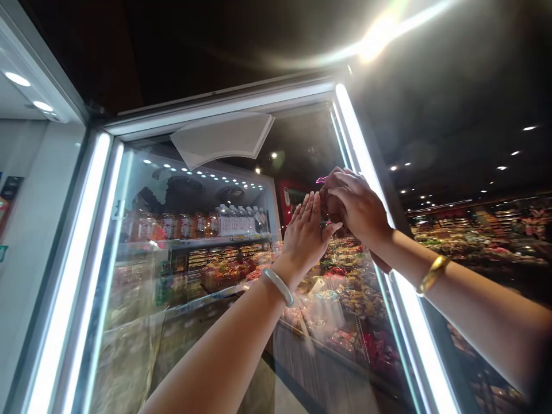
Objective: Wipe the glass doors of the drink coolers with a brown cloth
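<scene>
Glass door point(302, 144) in front of both hands, right hand nearer its right edge

At the left of the view, a bright light strip point(78, 270) runs down beside the door's left edge. The door is taller than it is wide, so far as the view shows; its long axis runs from the top edge down out of the picture, and its sides lean with the camera's slant. Near the top edge, left of the middle, a pale sheet point(222, 138) lies askew, with a curved lower side. Below it appear jars point(170, 225) and, to their right, white-labelled bottles point(237, 221); which of these are reflected and which lie behind the glass, I cannot tell.

Right of the middle, the left hand point(304, 230), with a pale bangle point(279, 286) at its wrist, is spread flat and empty, its palm toward the pane and its fingers pointing up toward the top edge. Just beside it, on the right, the right hand point(360, 207) has bent fingers close to the pane; whether they pinch anything small, I cannot tell. Its wrist wears a gold bangle point(433, 275). This hand is the nearer one to the top right corner and to the bright right-hand strip point(356, 132).
</scene>
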A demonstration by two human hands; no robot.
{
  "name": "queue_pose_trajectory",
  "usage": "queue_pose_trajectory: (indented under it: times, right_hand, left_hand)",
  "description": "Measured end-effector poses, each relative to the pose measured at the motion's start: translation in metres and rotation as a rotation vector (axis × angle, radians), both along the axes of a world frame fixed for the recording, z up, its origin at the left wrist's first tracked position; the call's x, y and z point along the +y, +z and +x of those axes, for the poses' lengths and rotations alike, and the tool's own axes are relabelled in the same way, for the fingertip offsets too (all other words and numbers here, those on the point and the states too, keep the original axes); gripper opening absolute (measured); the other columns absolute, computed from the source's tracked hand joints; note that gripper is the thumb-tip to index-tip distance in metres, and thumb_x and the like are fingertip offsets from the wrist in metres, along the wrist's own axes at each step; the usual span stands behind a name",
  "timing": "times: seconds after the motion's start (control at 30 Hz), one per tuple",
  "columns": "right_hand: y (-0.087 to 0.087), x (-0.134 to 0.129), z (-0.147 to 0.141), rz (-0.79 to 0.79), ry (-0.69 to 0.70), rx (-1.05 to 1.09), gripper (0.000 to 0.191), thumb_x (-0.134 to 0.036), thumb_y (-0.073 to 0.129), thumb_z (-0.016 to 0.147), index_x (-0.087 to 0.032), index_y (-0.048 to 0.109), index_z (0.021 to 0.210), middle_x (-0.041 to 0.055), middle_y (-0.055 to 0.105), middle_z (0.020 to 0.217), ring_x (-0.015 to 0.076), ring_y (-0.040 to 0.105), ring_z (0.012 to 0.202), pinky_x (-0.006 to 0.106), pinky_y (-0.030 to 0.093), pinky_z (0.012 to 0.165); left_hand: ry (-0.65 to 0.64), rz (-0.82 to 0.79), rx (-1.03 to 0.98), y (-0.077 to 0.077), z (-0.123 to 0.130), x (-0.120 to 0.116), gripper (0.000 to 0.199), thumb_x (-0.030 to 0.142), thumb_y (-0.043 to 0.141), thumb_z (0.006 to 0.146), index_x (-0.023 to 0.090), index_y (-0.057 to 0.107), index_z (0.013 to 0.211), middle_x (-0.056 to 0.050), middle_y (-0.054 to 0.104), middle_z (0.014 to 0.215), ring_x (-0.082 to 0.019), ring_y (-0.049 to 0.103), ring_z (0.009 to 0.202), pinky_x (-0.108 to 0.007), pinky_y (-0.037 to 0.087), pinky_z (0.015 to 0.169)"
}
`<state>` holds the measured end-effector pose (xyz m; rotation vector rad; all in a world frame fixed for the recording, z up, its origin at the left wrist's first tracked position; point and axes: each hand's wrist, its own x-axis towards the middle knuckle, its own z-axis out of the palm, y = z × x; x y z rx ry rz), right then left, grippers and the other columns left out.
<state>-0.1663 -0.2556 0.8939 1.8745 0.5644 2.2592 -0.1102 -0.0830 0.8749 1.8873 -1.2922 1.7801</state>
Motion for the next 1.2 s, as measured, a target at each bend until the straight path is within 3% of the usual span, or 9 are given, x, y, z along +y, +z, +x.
queue_pose_trajectory:
  times: [0.17,0.3,0.4,0.5,0.67,0.77,0.93,1.1,1.2]
  right_hand:
    - [-0.030,0.011,0.017,-0.076,0.014,0.016,0.036,-0.028,0.050,0.104,-0.021,0.070,0.133,0.0122,0.060,0.152,0.0283,0.049,0.150,0.054,0.047,0.124]
    - [0.020,0.014,0.018,-0.325,0.022,0.130,0.040,-0.024,0.048,0.105,-0.028,0.067,0.139,0.0028,0.060,0.155,0.0213,0.046,0.153,0.051,0.043,0.128]
    - [0.068,0.010,0.008,-0.147,-0.024,0.096,0.038,-0.022,0.049,0.103,-0.030,0.070,0.134,0.0014,0.060,0.155,0.0242,0.048,0.152,0.056,0.037,0.130]
    - [0.070,0.013,0.011,0.079,-0.046,0.023,0.043,-0.022,0.051,0.100,-0.024,0.067,0.139,0.0084,0.053,0.162,0.0331,0.043,0.155,0.066,0.039,0.126]
    - [0.045,0.030,0.028,-0.046,-0.067,0.038,0.052,-0.029,0.051,0.100,-0.018,0.056,0.150,0.0123,0.047,0.166,0.0333,0.041,0.156,0.065,0.039,0.127]
    - [0.068,0.025,0.023,-0.160,-0.109,0.115,0.050,-0.029,0.050,0.101,-0.023,0.056,0.150,0.0074,0.048,0.165,0.0316,0.043,0.154,0.064,0.043,0.125]
    - [0.106,0.014,0.014,0.201,-0.060,0.024,0.053,-0.031,0.053,0.097,-0.025,0.057,0.150,0.0085,0.043,0.168,0.0406,0.034,0.158,0.071,0.033,0.126]
    - [0.120,0.066,0.024,0.389,0.000,0.114,0.054,-0.029,0.055,0.095,-0.025,0.060,0.148,0.0069,0.039,0.171,0.0426,0.029,0.160,0.070,0.032,0.128]
    - [0.112,0.096,0.031,0.183,-0.038,0.150,0.053,-0.029,0.049,0.099,-0.023,0.057,0.151,0.0076,0.042,0.170,0.0377,0.033,0.159,0.066,0.035,0.128]
  left_hand:
    - [0.035,0.024,0.087,0.025,-0.003,0.009,0.086,0.065,0.017,0.108,0.004,0.018,0.168,-0.020,0.021,0.177,-0.025,0.014,0.167,-0.048,0.020,0.137]
    - [0.063,0.018,0.095,0.053,-0.011,0.021,0.086,0.064,0.014,0.108,0.005,0.012,0.170,-0.015,0.014,0.179,-0.022,0.008,0.167,-0.043,0.012,0.138]
    - [0.121,0.019,0.067,0.080,-0.014,0.028,0.087,0.068,0.017,0.106,0.010,0.013,0.171,-0.012,0.013,0.180,-0.021,0.006,0.167,-0.043,0.009,0.138]
    - [0.184,0.032,0.090,0.098,-0.011,0.032,0.088,0.070,0.018,0.105,0.011,0.014,0.171,-0.011,0.012,0.180,-0.021,0.006,0.167,-0.045,0.009,0.138]
    - [0.186,0.025,0.055,0.104,0.000,0.036,0.080,0.063,0.015,0.108,0.013,0.018,0.171,-0.012,0.019,0.179,-0.022,0.010,0.167,-0.048,0.010,0.138]
    - [0.158,-0.032,0.061,0.106,0.003,0.041,0.080,0.062,0.015,0.108,0.013,0.016,0.171,-0.011,0.018,0.179,-0.021,0.009,0.167,-0.046,0.008,0.138]
    - [0.164,-0.066,0.098,0.111,0.002,0.049,0.084,0.068,0.020,0.107,0.015,0.014,0.171,-0.009,0.012,0.180,-0.020,0.006,0.168,-0.045,0.006,0.138]
    - [0.179,-0.092,0.104,0.117,0.008,0.065,0.083,0.066,0.016,0.108,0.012,0.014,0.171,-0.009,0.011,0.180,-0.021,0.005,0.168,-0.044,0.006,0.138]
    - [0.196,-0.137,0.083,0.118,0.014,0.078,0.079,0.060,0.014,0.109,0.009,0.017,0.170,-0.011,0.015,0.180,-0.022,0.007,0.168,-0.043,0.008,0.138]
